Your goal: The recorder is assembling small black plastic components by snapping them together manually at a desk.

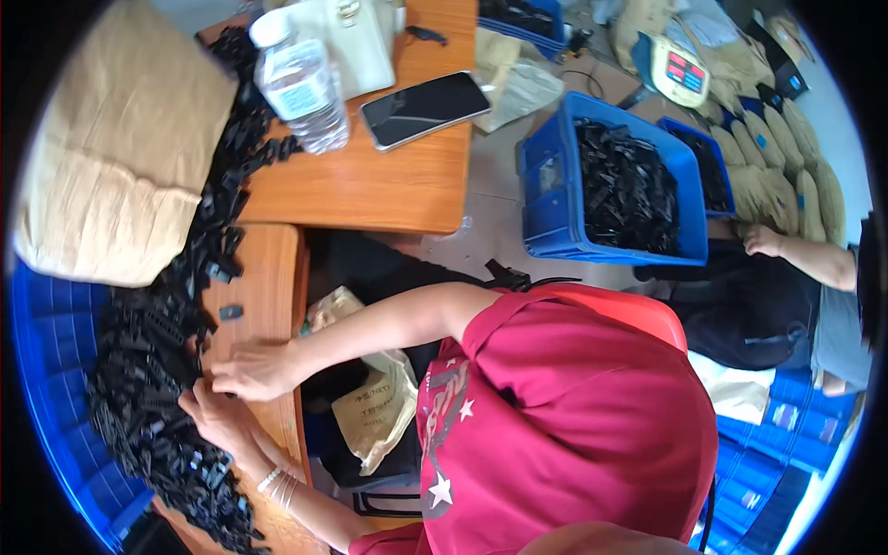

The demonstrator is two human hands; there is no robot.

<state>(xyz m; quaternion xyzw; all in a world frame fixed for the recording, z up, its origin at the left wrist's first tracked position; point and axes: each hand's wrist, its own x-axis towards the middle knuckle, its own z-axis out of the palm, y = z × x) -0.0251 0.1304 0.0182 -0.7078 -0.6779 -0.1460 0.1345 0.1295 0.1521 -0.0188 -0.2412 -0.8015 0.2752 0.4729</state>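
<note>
My right hand (252,372) comes in from the right, above the wooden table edge, with its fingers curled together. My left hand (219,421), with bracelets on its wrist, is bent in close beneath it. The fingertips of both meet beside a heap of small black plastic parts (139,370). A dark bit shows between the hands, too small and covered to name. One loose black part (230,313) lies on the wooden table (268,268) just beyond my right hand.
A large brown paper sack (129,139) leans over the heap, beside a blue crate (55,342). A water bottle (301,83), phone (425,109) and pale bag (356,46) stand farther off. A blue bin (546,199) of black parts is right, near another person's hand (763,240).
</note>
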